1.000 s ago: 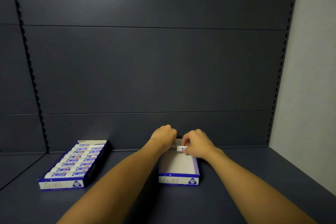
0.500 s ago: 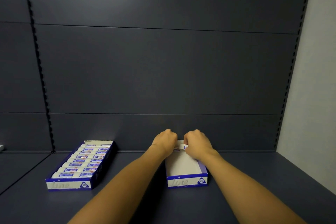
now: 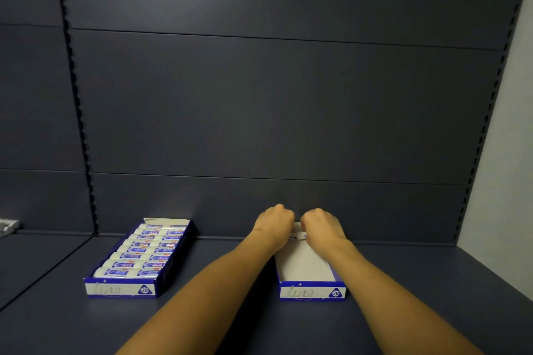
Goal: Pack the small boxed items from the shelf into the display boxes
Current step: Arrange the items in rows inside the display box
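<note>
Left hand: the left hand is curled at the far end of the near-empty box, fingers bent around one end of a small item.
Right hand: the right hand is curled the same way, pinching the item's other end; only a white sliver with a blue mark shows between the two fists.
Item's place: right at the back wall of that box, low against it, though I cannot tell whether it is touching the bottom yet.
What changed: over the last second the hands have barely shifted; they stay bunched at the same back corner, and the view has drifted so both boxes sit further right and lower in it.
Meaning: this looks like the seating of the first item in this box, a fiddly settle rather than a drop.
Full box: the other box, well to the left on the shelf, already holds its rows.
Remaining: nearly all of the white floor in the right box is bare, so most of its packing is ahead.
</note>
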`<state>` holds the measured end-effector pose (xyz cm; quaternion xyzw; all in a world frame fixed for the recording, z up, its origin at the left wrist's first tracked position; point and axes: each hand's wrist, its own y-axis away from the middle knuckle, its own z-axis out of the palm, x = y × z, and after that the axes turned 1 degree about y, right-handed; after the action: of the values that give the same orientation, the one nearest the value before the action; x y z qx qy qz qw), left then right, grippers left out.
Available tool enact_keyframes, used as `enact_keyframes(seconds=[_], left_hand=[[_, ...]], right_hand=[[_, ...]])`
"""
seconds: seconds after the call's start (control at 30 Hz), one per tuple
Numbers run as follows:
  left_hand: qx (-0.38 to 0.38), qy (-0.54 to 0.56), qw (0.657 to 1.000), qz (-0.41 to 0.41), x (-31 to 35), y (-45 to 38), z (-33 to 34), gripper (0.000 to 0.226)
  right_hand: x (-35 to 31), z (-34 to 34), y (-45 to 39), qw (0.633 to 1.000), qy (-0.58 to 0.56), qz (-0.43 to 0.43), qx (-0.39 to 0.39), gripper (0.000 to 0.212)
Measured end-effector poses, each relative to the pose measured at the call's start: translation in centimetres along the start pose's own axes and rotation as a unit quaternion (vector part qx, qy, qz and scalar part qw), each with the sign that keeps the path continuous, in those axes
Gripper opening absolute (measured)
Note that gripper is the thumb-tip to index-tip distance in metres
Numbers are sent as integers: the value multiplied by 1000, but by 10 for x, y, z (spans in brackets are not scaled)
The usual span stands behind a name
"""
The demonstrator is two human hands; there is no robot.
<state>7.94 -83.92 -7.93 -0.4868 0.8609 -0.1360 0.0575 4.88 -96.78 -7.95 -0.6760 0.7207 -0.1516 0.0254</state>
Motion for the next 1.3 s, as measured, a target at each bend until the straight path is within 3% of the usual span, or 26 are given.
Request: enact_keyframes(seconds=[0.47, 0.77, 1.07, 1.3], left_hand=[[-16, 4, 1000, 3, -4, 2, -4, 21], [-21, -13, 1000, 1, -9, 4, -7, 19], [-38, -44, 998, -3, -30, 15, -16, 22], [-33, 13, 999, -24, -42, 22, -28, 22]], right_hand=[[4, 0, 1, 999, -45, 0, -15, 18], [-11, -6, 3, 998, 27, -61, -5, 24], [-34, -13, -1, 999, -24, -35, -20, 21], [-37, -26, 6, 996, -81, -22, -23, 22]])
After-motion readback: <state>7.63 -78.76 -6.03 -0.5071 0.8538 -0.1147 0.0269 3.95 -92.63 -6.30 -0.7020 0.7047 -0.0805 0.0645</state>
